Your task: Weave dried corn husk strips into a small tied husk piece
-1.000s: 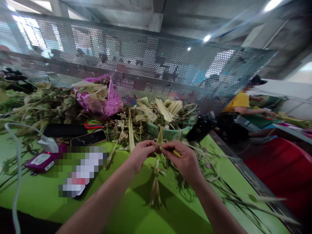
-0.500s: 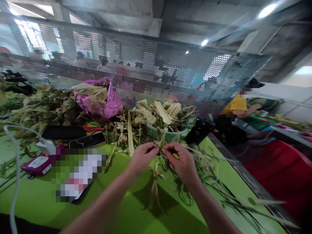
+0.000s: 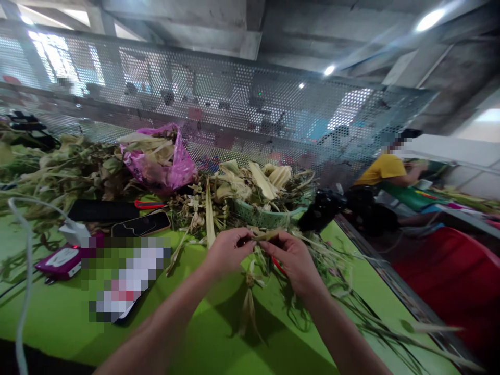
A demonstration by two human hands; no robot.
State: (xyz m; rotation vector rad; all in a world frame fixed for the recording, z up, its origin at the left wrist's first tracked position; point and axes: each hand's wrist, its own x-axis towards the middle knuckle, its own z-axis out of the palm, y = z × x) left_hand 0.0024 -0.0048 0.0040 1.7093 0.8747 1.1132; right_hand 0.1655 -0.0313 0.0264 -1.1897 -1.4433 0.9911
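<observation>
My left hand [image 3: 229, 253] and my right hand [image 3: 291, 256] meet above the green table, fingers pinched together. Between them is a small strip of dried corn husk [image 3: 266, 236], gripped from both sides. Just below lies a small bundle of husk [image 3: 248, 304], gathered at the middle with its strips spread downward. Under my right hand a red handle-like piece [image 3: 278, 266] shows in part; my hand hides the rest. Beyond my fingers stands a green basket [image 3: 269, 216] heaped with dry husks [image 3: 260, 181].
A pink plastic bag [image 3: 162, 169] of husks and a leafy pile [image 3: 74, 166] line the back left. Phones [image 3: 141, 225], a purple charger [image 3: 64, 260] and red-handled scissors [image 3: 148, 204] lie left. Loose stems [image 3: 375, 323] spread right. A person in yellow [image 3: 385, 169] sits beyond a red tub [image 3: 449, 271].
The husk strip, upright between my fingertips before, now lies flat, reaching across my right fingers. A yellow bit by my right hand is no longer visible. The person in yellow has shifted slightly.
</observation>
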